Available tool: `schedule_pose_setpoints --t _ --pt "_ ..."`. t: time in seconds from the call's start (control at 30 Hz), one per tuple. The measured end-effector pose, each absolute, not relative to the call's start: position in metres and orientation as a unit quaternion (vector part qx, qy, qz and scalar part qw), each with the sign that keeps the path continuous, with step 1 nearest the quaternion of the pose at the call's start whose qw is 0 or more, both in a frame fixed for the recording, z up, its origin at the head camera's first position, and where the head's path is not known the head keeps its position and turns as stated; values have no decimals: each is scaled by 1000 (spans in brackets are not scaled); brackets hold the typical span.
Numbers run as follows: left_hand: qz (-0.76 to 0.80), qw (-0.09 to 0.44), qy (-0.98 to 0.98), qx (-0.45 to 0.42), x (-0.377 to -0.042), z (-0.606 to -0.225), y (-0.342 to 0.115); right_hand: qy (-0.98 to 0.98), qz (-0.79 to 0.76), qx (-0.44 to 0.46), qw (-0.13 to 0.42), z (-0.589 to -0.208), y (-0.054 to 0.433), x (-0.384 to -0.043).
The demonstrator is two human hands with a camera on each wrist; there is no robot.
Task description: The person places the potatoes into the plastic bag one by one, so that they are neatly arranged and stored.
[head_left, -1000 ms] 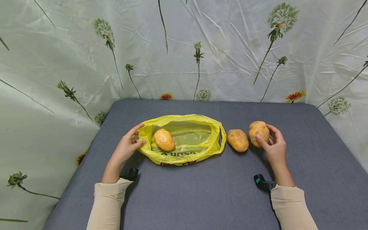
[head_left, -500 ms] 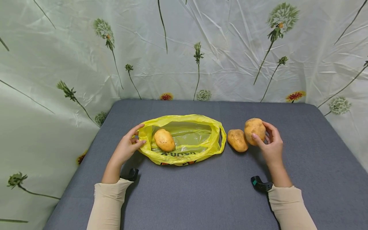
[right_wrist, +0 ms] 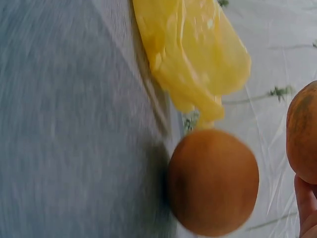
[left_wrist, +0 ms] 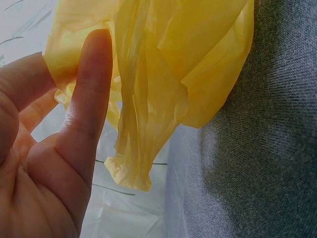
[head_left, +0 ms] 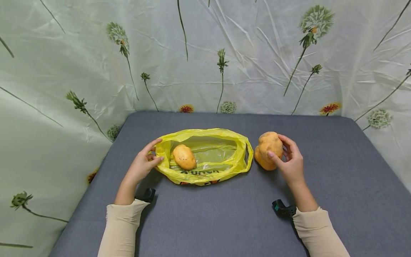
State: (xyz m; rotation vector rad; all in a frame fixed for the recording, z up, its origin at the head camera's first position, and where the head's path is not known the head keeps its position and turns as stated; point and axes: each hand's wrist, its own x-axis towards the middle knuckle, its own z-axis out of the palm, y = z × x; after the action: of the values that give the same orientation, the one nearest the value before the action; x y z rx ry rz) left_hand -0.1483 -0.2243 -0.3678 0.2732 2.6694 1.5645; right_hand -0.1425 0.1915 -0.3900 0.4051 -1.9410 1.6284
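- One pale dandelion-print sheet (head_left: 257, 82) is hanging behind the work and along its left side, creasing heavily at the back.
- One grey fabric-covered table (head_left: 218, 221) is filling the middle and lower part of the head view.
- One yellow plastic carrier bag (head_left: 205, 132) is lying on it, mouth gaping upward, its handle loop (head_left: 250, 159) pointing right and dark lettering (head_left: 199, 172) showing on the near side.
- Two beige sleeves (head_left: 121, 225) (head_left: 318, 226) are covering the person's forearms.
- The right hand (head_left: 293, 164) is gripping the held potato (head_left: 270, 142), thumb pressing its near side, fingers curling round its right side.
- The left hand (head_left: 141, 164) is holding the bag's left edge, thumb and forefinger standing fairly wide, with yellow plastic running between them.
- The held potato is hovering above the table, right of the bag; from the head it is partly hiding the table potato (head_left: 264, 165), while the right wrist view is showing the two apart.
- The bagged potato (head_left: 184, 157) is resting inside the bag, toward its left end.
- The table potato is lying just beside the handle loop.
- Two black wrist cameras (head_left: 149, 194) (head_left: 280, 208) are jutting out near the cuffs.
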Motion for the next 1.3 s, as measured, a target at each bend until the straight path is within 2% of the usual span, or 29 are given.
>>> schedule_pose_setpoints --t 0.33,0.87,1.3 --pt "503 22 860 83 -148 -368 -224 -705 625 202 268 -382 161 -148" --pt "501 18 861 87 -147 -368 -223 -731 604 236 211 -381 111 -162" --pt "500 11 861 88 -161 -396 -238 -741 599 241 183 -385 83 -165"
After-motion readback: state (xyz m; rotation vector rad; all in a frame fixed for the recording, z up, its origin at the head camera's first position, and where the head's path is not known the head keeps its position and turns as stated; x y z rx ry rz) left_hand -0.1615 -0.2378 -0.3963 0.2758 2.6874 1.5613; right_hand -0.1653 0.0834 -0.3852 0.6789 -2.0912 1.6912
